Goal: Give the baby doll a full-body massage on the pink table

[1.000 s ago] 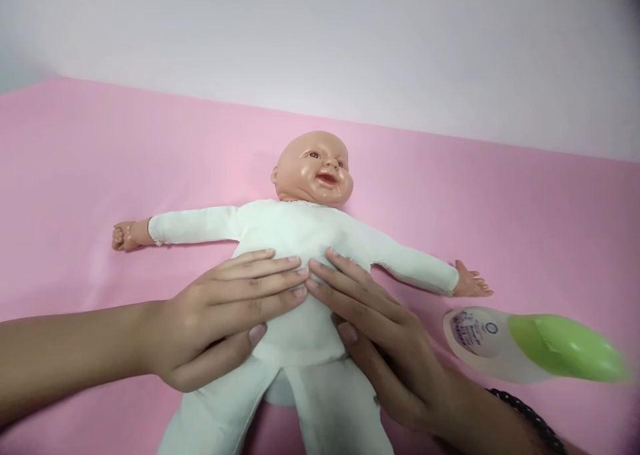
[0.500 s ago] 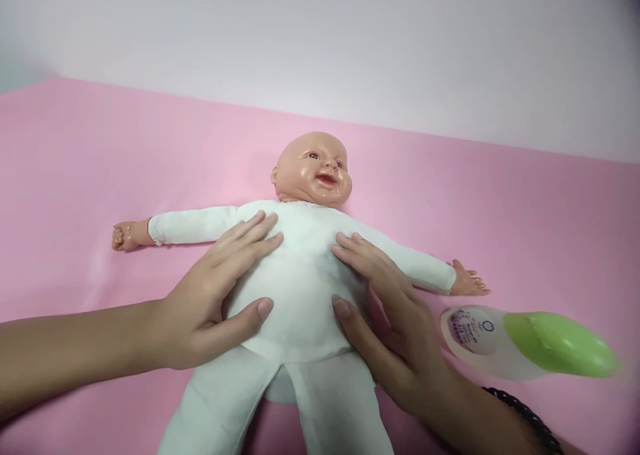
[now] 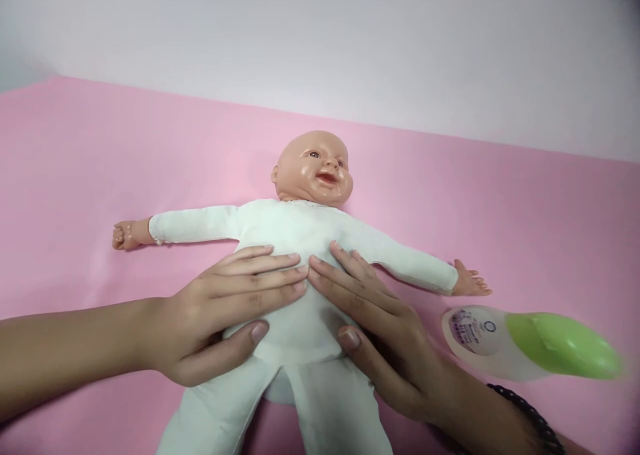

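A baby doll (image 3: 300, 231) in a white cloth suit lies on its back with both arms stretched out and its head at the top. My left hand (image 3: 227, 308) rests flat on the left side of its belly, fingers extended to the middle. From the right, my right hand (image 3: 383, 321) lies on the other side of the belly, fingers stretched out. The fingertips of both hands meet or nearly meet at the middle of the torso. Neither hand grips anything.
A clear bottle with a green cap (image 3: 560, 345) lies on the pink surface (image 3: 150, 141) to the right, close to the doll's open hand and my right wrist, which wears a black braided band. Behind the surface is a pale wall (image 3: 350, 41).
Both hands have moved inward and slightly down, from the sides of the doll's chest to the middle of its torso. Their fingertips have come together. The doll and bottle look nearly unmoved.
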